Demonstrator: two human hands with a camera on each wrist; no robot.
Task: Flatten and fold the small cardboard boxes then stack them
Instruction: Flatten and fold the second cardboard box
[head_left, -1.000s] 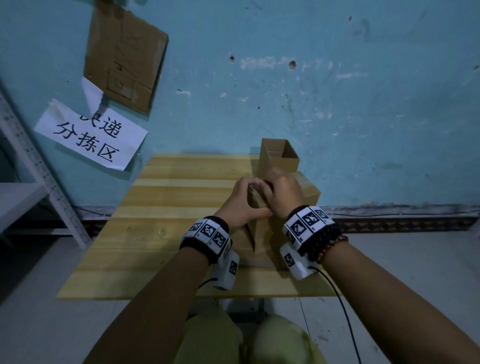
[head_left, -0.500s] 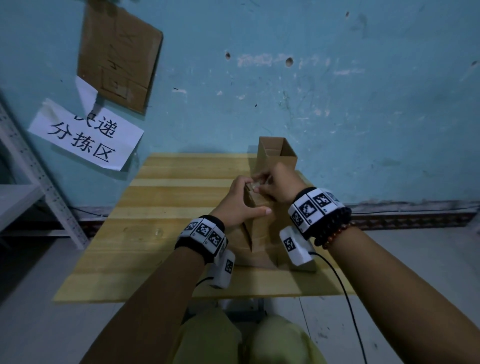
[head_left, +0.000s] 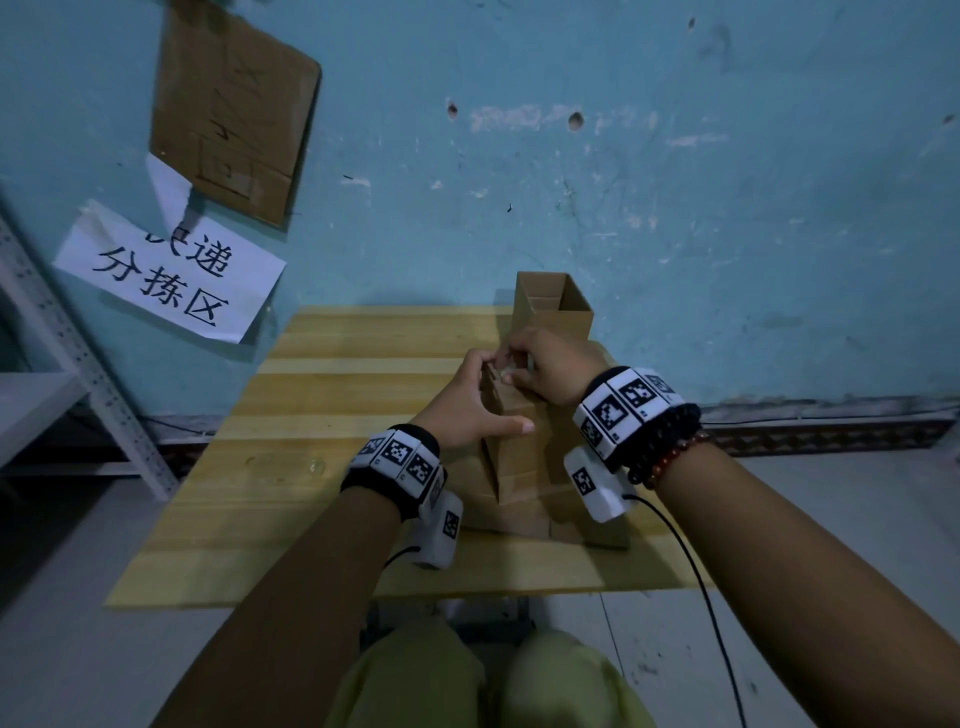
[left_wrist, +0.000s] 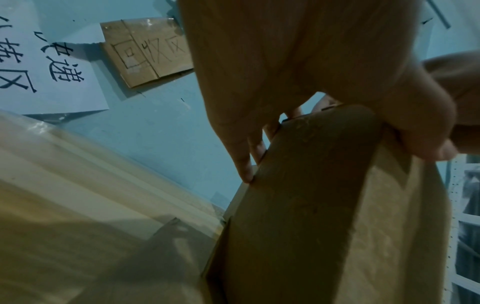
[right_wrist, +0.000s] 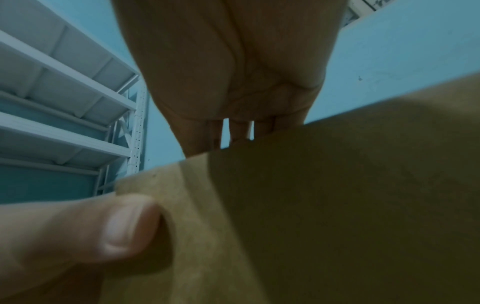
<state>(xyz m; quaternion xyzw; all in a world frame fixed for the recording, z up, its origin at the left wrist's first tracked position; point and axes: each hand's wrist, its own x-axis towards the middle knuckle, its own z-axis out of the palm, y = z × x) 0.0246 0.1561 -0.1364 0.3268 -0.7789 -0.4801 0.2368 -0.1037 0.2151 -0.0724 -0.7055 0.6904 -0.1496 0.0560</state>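
A tall brown cardboard box (head_left: 511, 457) stands on end on the wooden table (head_left: 291, 467), partly squeezed flat. My left hand (head_left: 470, 397) grips its upper left side, fingers behind one panel and thumb across the front (left_wrist: 306, 185). My right hand (head_left: 550, 366) holds the box's top edge from the right, fingers curled over it (right_wrist: 324, 205); the fingertips are hidden behind the cardboard. A second box (head_left: 553, 306), open at the top, stands upright behind my hands at the table's back edge. More cardboard (head_left: 587, 530) lies under the held box.
The blue wall (head_left: 675, 208) rises right behind the table, with a paper sign (head_left: 166, 270) and a cardboard sheet (head_left: 234, 104) stuck to it. A white metal shelf rack (head_left: 47, 384) stands at the left. My knees (head_left: 483, 675) are under the table's near edge.
Both hands have risen along the box to its top edge. The right wrist lifted and turned outward, and the box top looks narrower between the hands.
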